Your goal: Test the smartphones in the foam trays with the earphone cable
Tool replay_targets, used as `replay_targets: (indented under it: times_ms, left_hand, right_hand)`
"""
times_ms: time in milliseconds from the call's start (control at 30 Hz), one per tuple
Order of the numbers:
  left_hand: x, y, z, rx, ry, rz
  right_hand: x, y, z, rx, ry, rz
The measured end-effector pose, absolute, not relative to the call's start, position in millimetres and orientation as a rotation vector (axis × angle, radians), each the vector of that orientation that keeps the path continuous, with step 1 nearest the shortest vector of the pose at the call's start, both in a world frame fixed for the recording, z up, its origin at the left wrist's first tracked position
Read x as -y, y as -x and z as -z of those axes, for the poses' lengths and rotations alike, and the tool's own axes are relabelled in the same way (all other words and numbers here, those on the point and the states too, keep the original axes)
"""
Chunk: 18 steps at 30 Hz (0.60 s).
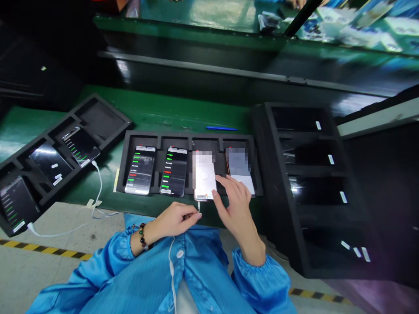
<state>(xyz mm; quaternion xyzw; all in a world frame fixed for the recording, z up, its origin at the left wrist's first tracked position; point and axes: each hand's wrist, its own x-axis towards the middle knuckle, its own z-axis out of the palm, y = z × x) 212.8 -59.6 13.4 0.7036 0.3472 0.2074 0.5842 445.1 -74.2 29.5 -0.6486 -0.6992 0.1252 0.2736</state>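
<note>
A black foam tray in front of me holds several phones side by side. My left hand is closed in a pinch on a white cable plug, just below the bottom edge of the white-screened phone. My right hand has its fingers spread, fingertips resting by the right edge of that phone, next to the rightmost phone. The two phones on the left show dark screens with green and red lines. The cable runs down over my blue sleeve.
A second black tray at the left holds more phones, one plugged into a white cable. A tall black slotted rack stands at the right. A blue pen lies behind the tray on the green bench.
</note>
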Motion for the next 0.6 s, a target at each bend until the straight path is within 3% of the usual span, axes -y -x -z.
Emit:
replay_targets:
  times_ms: [600]
  left_hand:
    - [59.7, -212.3, -13.0, -0.804, -1.633, -0.484]
  right_hand:
    - [74.8, -448.8, -28.7, 1.913, 1.738, -0.373]
